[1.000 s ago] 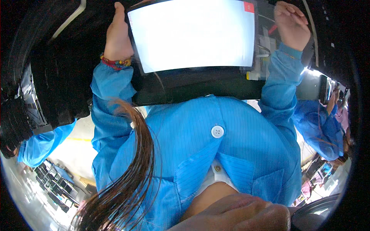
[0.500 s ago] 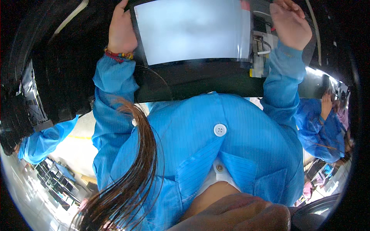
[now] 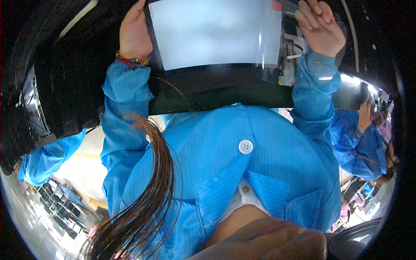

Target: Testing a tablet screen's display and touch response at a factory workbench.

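Observation:
A bright white rectangular panel [image 3: 216, 34] with a dark border lies before me at the top of the view. My left hand [image 3: 135, 37] rests against its left edge; its fingers are hidden or cut off by the picture's top. Beyond the panel's right side, my right hand [image 3: 323, 32] is raised with bent fingers, seemingly gripping a sheet of clear film [image 3: 271, 71]. Glare from the film crosses the panel's right end and my right sleeve. A small red tab [image 3: 276, 5] shows at the panel's upper right corner.
Beneath the panel runs a dark work surface [image 3: 225, 89]. Small parts with a white strip [image 3: 294, 56] lie between panel and right hand. Co-workers in blue sit at the left [image 3: 52, 158] and right [image 3: 357, 147].
My right hand has turned so its bent fingers show, and it has shifted slightly left. Clear film now spreads more visibly over the right side. My left hand has barely moved.

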### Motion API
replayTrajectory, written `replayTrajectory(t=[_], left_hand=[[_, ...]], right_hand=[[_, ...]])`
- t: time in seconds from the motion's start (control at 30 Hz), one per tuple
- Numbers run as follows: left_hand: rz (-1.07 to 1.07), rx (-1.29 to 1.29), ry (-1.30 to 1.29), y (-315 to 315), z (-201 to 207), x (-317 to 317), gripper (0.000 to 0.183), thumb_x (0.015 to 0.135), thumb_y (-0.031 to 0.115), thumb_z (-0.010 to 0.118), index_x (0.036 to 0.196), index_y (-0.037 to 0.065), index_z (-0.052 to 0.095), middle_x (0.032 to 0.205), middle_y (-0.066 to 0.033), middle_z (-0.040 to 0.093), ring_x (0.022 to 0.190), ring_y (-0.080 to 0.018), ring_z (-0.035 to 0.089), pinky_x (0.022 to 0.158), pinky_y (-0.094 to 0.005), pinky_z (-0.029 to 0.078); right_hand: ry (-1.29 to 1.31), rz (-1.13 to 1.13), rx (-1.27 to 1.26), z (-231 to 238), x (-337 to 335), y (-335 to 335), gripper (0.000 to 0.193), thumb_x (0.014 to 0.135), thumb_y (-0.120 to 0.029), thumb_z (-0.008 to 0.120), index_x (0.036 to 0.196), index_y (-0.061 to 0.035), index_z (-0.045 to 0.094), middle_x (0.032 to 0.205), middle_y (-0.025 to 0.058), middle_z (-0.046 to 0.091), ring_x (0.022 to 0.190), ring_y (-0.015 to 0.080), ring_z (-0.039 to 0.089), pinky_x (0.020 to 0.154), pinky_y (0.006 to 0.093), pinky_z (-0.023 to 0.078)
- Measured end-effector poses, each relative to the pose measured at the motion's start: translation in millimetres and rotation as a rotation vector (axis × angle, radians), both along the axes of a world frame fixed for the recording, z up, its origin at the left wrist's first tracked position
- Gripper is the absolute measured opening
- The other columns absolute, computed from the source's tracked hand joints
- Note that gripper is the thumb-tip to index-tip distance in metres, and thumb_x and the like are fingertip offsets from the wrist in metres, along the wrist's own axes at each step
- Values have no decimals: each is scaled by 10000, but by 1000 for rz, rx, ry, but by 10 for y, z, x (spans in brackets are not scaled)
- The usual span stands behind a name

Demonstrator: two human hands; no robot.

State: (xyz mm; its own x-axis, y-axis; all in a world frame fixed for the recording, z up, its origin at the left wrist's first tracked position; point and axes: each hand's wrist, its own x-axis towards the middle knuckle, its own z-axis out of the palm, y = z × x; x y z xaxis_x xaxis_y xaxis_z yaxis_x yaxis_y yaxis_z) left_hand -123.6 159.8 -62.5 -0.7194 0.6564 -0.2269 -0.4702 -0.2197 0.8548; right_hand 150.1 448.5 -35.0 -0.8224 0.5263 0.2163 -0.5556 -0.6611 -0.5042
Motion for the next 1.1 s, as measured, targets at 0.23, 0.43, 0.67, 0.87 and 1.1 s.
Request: replayTrajectory(t=[0.23,0.43,0.67,0.87,1.1], left_hand=[[-98,82,-101,53,168,122,429,967,338,374,1270,45,460,1220,-125,548,1124,-278,522,973,-413,397],[-483,353,-290,72,226,140,490,971,412,311,1234,41,491,1166,-123,583,1073,-261,560,938,-392,428],[-402,258,-294,174,359,275,575,965,443,273,1171,-23,540,1155,-159,588,1072,-293,543,963,-386,397],[-428,296,-392,189,316,232,547,959,438,303,1176,-4,541,1155,-145,590,1068,-285,545,963,-380,396],[-468,320,-358,172,289,213,544,956,448,314,1209,11,517,1192,-130,571,1085,-280,535,977,-383,383]], right_hand=[[-99,-48,308,503,-48,-438,119,677,-15,554,697,-76,454,856,49,471,590,117,340,518,233,299],[-79,-101,340,486,-76,-500,132,691,-32,586,718,-48,458,952,108,519,572,120,348,491,226,286],[74,-160,-94,-252,64,60,173,697,-49,621,719,-57,450,826,86,484,558,113,356,489,226,285],[103,-196,-296,139,101,-243,137,776,-118,618,773,-24,519,790,105,527,577,165,458,514,265,363],[-102,-79,722,262,32,-300,63,746,-73,531,799,-75,495,831,80,460,730,166,391,645,265,281]])
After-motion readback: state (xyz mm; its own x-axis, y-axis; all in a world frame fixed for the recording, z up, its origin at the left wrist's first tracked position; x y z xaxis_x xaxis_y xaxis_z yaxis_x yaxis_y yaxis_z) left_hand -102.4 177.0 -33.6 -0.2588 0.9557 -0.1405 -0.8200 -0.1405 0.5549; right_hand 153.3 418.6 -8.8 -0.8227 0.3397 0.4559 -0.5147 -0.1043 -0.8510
